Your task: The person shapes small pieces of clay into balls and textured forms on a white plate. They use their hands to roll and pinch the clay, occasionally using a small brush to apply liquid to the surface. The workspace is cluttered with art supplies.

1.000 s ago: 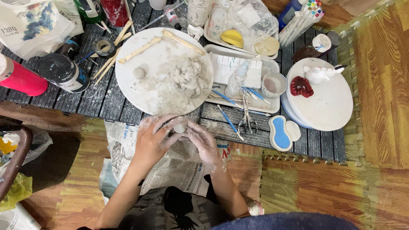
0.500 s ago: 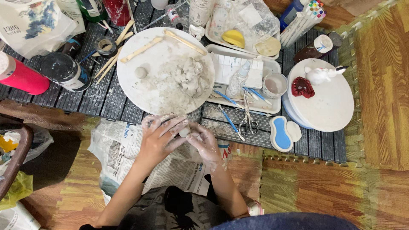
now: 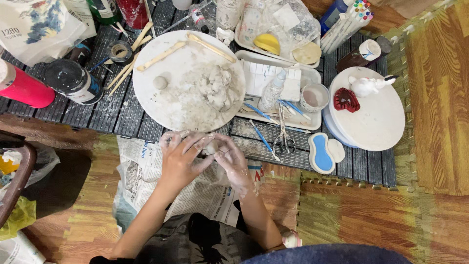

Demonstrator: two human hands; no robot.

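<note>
Your left hand (image 3: 180, 159) and right hand (image 3: 229, 164) are closed together on a small clay lump (image 3: 211, 146). It looks unshaped; much clay (image 3: 215, 88) remains on the far round board (image 3: 161, 105).

Pale grey clay lump (image 3: 211, 146) — clay-whitened hands (image 3: 205, 159)

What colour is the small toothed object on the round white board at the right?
Dark red. The toothed object shows best in the head view, beside a small white figurine.
</note>
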